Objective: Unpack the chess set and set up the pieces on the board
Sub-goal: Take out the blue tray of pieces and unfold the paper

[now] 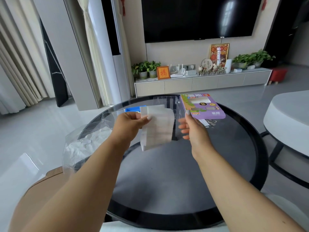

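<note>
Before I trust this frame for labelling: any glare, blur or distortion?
Head view: wide-angle bend curves the curtains and the round table rim; window glare on the television and a soft sheen on the tabletop; right hand fingers slightly motion-blurred; folded sheet in the left hand reads pale, its print illegible.

Single head-worn wide-angle view: looks forward and down, close over round black table (184, 164), facing wall television (199, 17) beyond.
</note>
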### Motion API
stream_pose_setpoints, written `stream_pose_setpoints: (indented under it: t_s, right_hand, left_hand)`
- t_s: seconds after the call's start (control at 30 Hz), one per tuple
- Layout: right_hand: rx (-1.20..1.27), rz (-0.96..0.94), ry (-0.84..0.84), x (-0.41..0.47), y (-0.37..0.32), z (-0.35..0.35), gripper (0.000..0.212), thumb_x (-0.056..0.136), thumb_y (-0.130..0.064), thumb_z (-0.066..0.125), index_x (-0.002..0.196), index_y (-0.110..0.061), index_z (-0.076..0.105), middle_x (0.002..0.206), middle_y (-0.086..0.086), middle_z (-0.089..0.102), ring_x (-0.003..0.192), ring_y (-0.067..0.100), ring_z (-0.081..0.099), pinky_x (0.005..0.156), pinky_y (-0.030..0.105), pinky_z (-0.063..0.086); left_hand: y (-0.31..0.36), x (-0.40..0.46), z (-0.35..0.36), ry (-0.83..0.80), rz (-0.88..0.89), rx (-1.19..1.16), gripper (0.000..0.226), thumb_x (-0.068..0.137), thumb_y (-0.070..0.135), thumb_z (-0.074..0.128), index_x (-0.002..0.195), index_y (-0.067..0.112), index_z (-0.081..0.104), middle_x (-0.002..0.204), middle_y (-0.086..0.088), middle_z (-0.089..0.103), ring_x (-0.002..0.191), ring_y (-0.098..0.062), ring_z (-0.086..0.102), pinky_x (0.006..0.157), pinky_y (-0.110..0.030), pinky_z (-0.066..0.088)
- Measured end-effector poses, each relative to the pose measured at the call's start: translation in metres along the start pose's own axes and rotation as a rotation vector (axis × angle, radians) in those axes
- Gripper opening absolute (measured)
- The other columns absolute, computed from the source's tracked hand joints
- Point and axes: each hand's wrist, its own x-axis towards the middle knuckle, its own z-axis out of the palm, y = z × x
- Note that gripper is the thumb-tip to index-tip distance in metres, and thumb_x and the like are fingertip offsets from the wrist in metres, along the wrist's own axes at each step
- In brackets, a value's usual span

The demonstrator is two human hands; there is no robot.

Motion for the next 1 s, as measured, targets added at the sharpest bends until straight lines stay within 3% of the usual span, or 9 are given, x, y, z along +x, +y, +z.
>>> stream_pose_setpoints:
  t_s: [0.07, 0.17, 0.33, 0.43, 0.57, 0.67, 0.77, 0.9, 1.0]
  right_hand:
    - [-0.006, -0.112, -0.064, -0.004, -0.003, 0.003, 0.026, 0.091, -0.044, 0.053, 0.084, -0.021, 0.062, 0.079, -0.006, 0.058, 0.071, 0.007, 0.05, 0.065, 0.02, 0.039]
    - [-0.035, -0.226, -0.156, -0.008, -0.003, 0.009, 0.012, 0.084, -0.026, 0.07, 0.077, -0.019, 0.062, 0.072, -0.008, 0.059, 0.064, 0.0, 0.052, 0.06, 0.012, 0.039]
    - [0.178, -0.223, -0.106, -0.013, -0.003, 0.002, 0.053, 0.093, -0.026, 0.056, 0.045, -0.011, 0.039, 0.048, 0.0, 0.042, 0.052, 0.014, 0.042, 0.056, 0.017, 0.037]
    - [0.157, -0.222, 0.0, -0.008, -0.004, -0.003, 0.044, 0.093, -0.027, 0.058, 0.053, -0.014, 0.043, 0.053, -0.001, 0.044, 0.055, 0.014, 0.038, 0.058, 0.025, 0.032]
    - [-0.011, -0.251, -0.232, -0.003, -0.004, 0.0, 0.008, 0.084, -0.025, 0.068, 0.09, -0.022, 0.062, 0.085, -0.004, 0.06, 0.076, 0.007, 0.053, 0.073, 0.023, 0.041]
    - [-0.044, -0.248, -0.403, -0.004, -0.005, 0.007, 0.027, 0.084, -0.026, 0.069, 0.1, -0.004, 0.067, 0.097, 0.001, 0.064, 0.09, 0.01, 0.055, 0.088, 0.027, 0.042]
    - [-0.012, -0.267, -0.43, -0.007, -0.01, 0.008, 0.041, 0.085, -0.028, 0.065, 0.085, 0.013, 0.059, 0.086, 0.005, 0.048, 0.085, 0.013, 0.043, 0.08, 0.026, 0.035]
    - [-0.013, -0.231, -0.42, -0.009, -0.012, 0.006, 0.018, 0.088, -0.017, 0.063, 0.071, -0.014, 0.067, 0.072, 0.006, 0.051, 0.071, 0.016, 0.042, 0.069, 0.022, 0.036]
    - [-0.027, -0.196, -0.34, -0.007, -0.011, 0.008, 0.015, 0.085, -0.013, 0.067, 0.071, -0.02, 0.068, 0.06, -0.012, 0.063, 0.061, 0.003, 0.051, 0.066, 0.018, 0.039]
  left_hand:
    - [-0.001, -0.001, -0.001, 0.01, -0.038, -0.068, 0.043, 0.074, 0.019, 0.078, 0.048, 0.016, 0.044, 0.044, 0.006, 0.044, 0.042, -0.008, 0.036, 0.045, -0.016, 0.033]
    - [-0.003, -0.004, -0.002, -0.021, -0.083, -0.205, 0.044, 0.063, 0.035, 0.083, 0.055, 0.014, 0.045, 0.061, -0.008, 0.051, 0.058, -0.019, 0.046, 0.061, -0.03, 0.043]
    - [0.002, -0.004, -0.008, -0.025, -0.061, -0.323, 0.042, 0.068, 0.045, 0.076, 0.063, 0.015, 0.048, 0.071, -0.008, 0.048, 0.072, -0.024, 0.043, 0.069, -0.035, 0.04]
    - [0.009, -0.004, -0.01, -0.066, -0.012, -0.285, 0.037, 0.071, 0.043, 0.07, 0.065, 0.012, 0.051, 0.061, -0.001, 0.047, 0.062, -0.017, 0.038, 0.061, -0.028, 0.032]
    - [0.018, -0.004, -0.007, -0.093, -0.02, -0.297, 0.049, 0.07, 0.047, 0.072, 0.085, 0.002, 0.059, 0.068, -0.008, 0.041, 0.071, -0.022, 0.037, 0.074, -0.036, 0.035]
    - [0.021, -0.002, -0.004, -0.104, -0.046, -0.308, 0.051, 0.072, 0.048, 0.074, 0.094, 0.004, 0.061, 0.081, -0.01, 0.039, 0.078, -0.023, 0.037, 0.082, -0.039, 0.034]
    - [0.02, 0.001, -0.006, -0.077, -0.04, -0.29, 0.039, 0.071, 0.046, 0.073, 0.063, 0.01, 0.06, 0.059, -0.003, 0.033, 0.07, -0.027, 0.02, 0.076, -0.041, 0.03]
    - [0.016, 0.003, -0.006, -0.04, -0.063, -0.296, 0.037, 0.079, 0.037, 0.069, 0.057, 0.011, 0.053, 0.05, 0.001, 0.028, 0.065, -0.027, 0.012, 0.064, -0.035, 0.024]
    - [0.017, 0.005, -0.003, 0.06, -0.074, -0.21, 0.03, 0.084, 0.031, 0.069, 0.071, 0.008, 0.056, 0.053, -0.001, 0.044, 0.051, -0.017, 0.032, 0.058, -0.029, 0.034]
